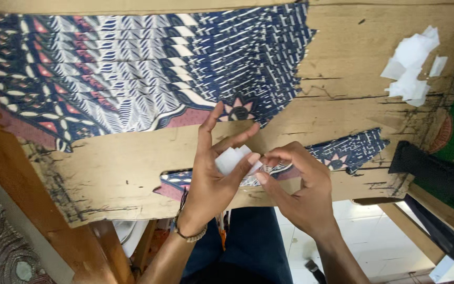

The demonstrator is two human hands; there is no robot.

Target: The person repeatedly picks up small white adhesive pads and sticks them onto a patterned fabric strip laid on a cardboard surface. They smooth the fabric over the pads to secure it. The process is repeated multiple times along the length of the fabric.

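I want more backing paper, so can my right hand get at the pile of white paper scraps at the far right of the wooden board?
Probably yes: the right hand is beside the left hand, and bare board lies between it and the white paper scraps.

Small stack of white paper pieces (230, 159): thin, translucent, roughly rectangular, fanned slightly and tilted upright. Located just above the single batik-patterned fabric strip (342, 152), which lies flat on the worn plywood board (122, 168), near its front edge.

Bare board (342, 47) right of fabric stack (132, 68); paper scraps (411, 66) far right.
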